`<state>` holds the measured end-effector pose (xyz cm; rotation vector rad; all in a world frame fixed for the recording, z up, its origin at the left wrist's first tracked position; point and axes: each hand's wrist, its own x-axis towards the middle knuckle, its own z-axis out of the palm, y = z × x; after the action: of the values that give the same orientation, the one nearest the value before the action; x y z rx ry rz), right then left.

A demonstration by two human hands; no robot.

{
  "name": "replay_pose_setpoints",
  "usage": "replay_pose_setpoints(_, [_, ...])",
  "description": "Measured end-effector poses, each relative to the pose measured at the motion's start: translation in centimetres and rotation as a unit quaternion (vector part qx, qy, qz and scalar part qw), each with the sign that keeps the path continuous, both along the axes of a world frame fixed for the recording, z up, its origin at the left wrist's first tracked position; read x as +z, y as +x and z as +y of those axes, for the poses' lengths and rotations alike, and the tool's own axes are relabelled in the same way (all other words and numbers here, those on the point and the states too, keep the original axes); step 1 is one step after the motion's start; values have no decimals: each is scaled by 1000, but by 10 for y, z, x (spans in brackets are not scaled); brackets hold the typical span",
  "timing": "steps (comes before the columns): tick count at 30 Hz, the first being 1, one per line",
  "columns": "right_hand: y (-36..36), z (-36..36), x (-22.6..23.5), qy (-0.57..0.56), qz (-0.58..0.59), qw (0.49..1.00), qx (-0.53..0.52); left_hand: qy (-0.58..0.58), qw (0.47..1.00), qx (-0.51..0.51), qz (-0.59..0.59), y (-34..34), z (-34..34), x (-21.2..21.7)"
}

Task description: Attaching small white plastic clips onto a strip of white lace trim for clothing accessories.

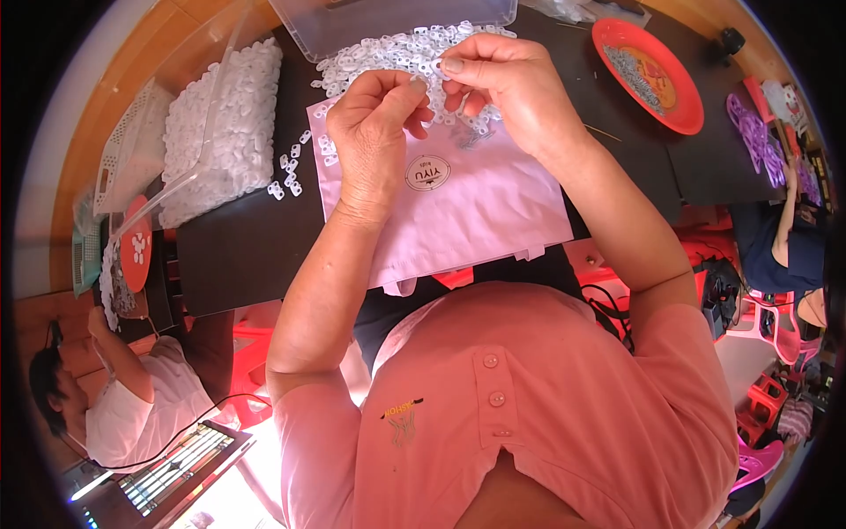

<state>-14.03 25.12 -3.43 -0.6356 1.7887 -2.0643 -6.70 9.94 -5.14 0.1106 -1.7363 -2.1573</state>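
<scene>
My left hand and my right hand are raised close together over the far edge of a pink cloth bag. Thumb and forefinger of the right hand pinch a small white plastic piece. The left fingertips are pinched too, but what lies between them is too small to make out. Behind and under the hands spreads a heap of small white plastic pieces with dark holes. A little bunch of grey metal bits rests on the bag below the right hand.
A clear plastic bin stands behind the heap. White pieces fill a clear container at left; several lie loose beside it. A red plate with grey metal parts sits far right. Co-workers sit left and right.
</scene>
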Motion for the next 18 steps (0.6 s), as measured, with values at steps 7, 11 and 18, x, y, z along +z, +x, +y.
replay_pose_setpoints(7, [-1,1,-1,11,13,1000,1,-22,1000,5,-3,1,4,3])
replay_pose_setpoints(11, [1,0,-1,18,17,1000,6,-33,999,7,-2,2,4,4])
replay_pose_setpoints(18, [6,-3,-2,23,17,1000,1,-33,999,-3,5,2,5,0])
